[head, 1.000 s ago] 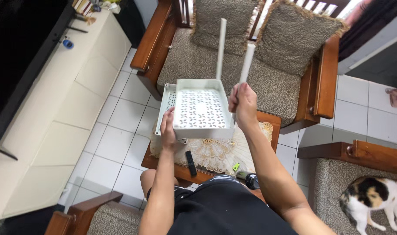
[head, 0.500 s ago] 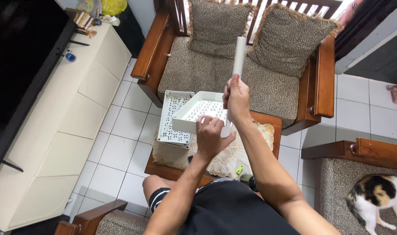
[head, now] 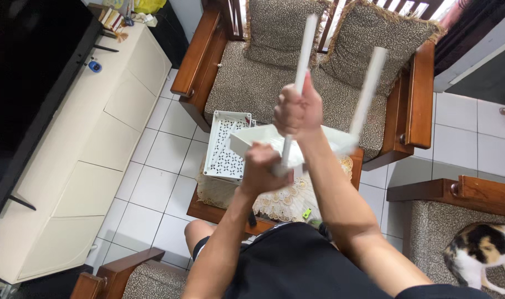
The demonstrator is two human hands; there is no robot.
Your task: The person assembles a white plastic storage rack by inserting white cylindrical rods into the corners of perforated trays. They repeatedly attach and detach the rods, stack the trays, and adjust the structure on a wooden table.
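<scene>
The white perforated plastic shelf tray was held up in the air above the small wooden surface, tilted, with two white plastic tube legs rising from it. The right hand was closed in a full grip around the nearer white tube leg, fingers wrapped tight. The left hand was closed around the lower end of that same leg, where it met the tray. The second white tube leg stood free, untouched. A second white perforated tray lay on the cream lace cloth covering the surface. A calico cat sat on the patterned chair at the right.
</scene>
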